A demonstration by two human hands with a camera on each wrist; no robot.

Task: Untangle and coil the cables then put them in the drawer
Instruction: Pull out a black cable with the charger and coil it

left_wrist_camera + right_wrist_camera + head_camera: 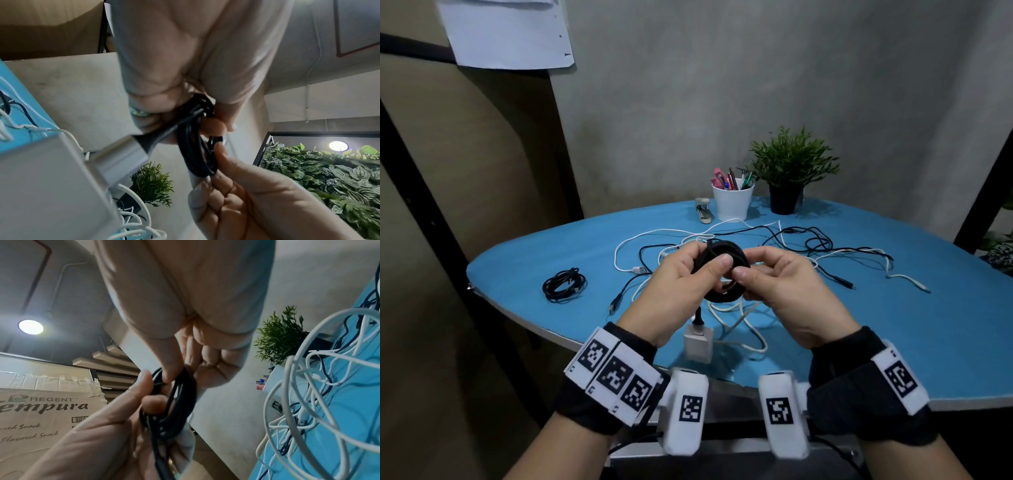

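Above smooth blue counter point(893, 342), round coil of matte black cable point(726, 274) gripped by left hand point(681, 294), pinched by right hand point(787, 291); white adapter block point(698, 344) dangling beneath.

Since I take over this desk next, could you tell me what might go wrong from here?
The black coil is held by the left hand and right hand with its white adapter dangling; that weight could pull loops loose. The loose cables below remain tangled, so the adapter might snag them.
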